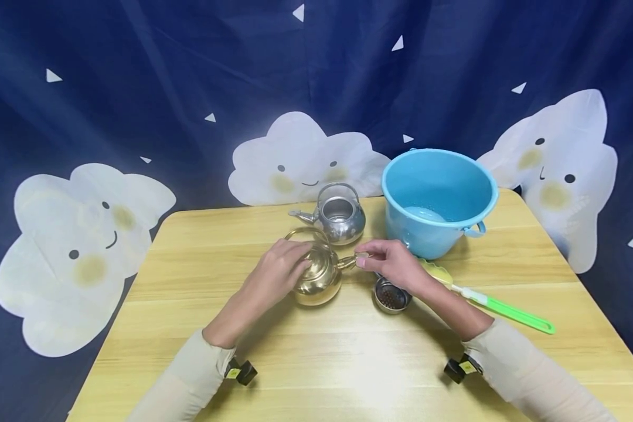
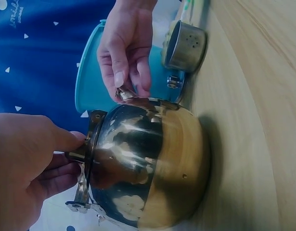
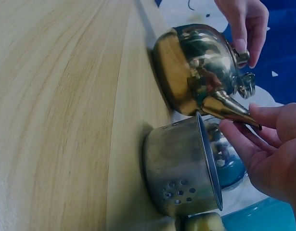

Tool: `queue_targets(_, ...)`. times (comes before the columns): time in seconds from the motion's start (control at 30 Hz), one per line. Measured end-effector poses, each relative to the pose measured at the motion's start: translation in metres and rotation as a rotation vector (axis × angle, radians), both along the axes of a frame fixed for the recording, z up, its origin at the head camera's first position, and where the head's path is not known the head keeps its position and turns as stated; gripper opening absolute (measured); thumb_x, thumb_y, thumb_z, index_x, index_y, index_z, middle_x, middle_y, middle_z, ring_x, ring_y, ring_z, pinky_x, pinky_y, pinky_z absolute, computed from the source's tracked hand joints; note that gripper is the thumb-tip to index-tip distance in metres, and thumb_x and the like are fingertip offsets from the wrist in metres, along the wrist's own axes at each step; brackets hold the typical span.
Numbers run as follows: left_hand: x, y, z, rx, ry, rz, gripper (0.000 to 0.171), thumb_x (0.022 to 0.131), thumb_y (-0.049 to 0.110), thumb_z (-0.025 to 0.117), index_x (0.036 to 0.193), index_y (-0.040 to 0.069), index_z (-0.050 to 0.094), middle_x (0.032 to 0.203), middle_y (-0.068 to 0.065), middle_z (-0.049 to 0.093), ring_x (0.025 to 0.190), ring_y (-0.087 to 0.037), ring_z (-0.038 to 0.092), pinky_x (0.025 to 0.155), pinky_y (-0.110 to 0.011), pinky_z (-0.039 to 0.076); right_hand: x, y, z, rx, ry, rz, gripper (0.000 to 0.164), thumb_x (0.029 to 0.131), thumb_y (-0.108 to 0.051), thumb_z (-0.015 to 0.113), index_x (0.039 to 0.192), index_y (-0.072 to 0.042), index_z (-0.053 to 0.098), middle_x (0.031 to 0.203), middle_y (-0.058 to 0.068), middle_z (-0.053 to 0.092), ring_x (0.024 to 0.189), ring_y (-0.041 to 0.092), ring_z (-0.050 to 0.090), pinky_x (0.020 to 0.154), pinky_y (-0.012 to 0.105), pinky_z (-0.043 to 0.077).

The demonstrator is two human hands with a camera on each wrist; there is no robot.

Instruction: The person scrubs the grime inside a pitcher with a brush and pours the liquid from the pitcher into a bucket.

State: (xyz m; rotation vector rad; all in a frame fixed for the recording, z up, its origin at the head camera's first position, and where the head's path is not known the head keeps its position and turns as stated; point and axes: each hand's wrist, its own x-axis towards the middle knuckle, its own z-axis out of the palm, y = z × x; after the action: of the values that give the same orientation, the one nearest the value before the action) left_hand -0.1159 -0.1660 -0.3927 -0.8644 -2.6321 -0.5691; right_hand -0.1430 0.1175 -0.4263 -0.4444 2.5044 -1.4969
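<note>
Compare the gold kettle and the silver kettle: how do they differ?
The gold kettle has its lid on; the silver kettle is open on top. In the head view, the gold kettle's spout points right, the silver kettle's spout left. Both rest on the table.

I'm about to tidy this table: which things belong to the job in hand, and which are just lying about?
In hand:
- gold kettle: left hand pinches its lid knob, right hand its spout

Apparently lying about, not held:
- silver kettle
- perforated metal cup
- blue bucket
- green-handled brush
</note>
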Motion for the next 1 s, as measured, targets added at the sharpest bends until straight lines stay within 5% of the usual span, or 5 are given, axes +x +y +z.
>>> queue_targets(1.0, 0.003, -0.007, 0.012, 0.007, 0.047, 0.030, 0.034, 0.096, 0.014, 0.072, 0.127, 0.001, 0.070, 0.120, -0.014, 0.075, 0.110, -0.027, 0.069, 0.097, -0.036, 0.062, 0.000, 0.000, 0.001, 0.004, -0.028, -0.012, 0.033, 0.093, -0.023, 0.077, 0.122, -0.006, 0.074, 0.122, 0.013, 0.077, 0.104, 0.024, 0.076, 0.088, 0.030, 0.062)
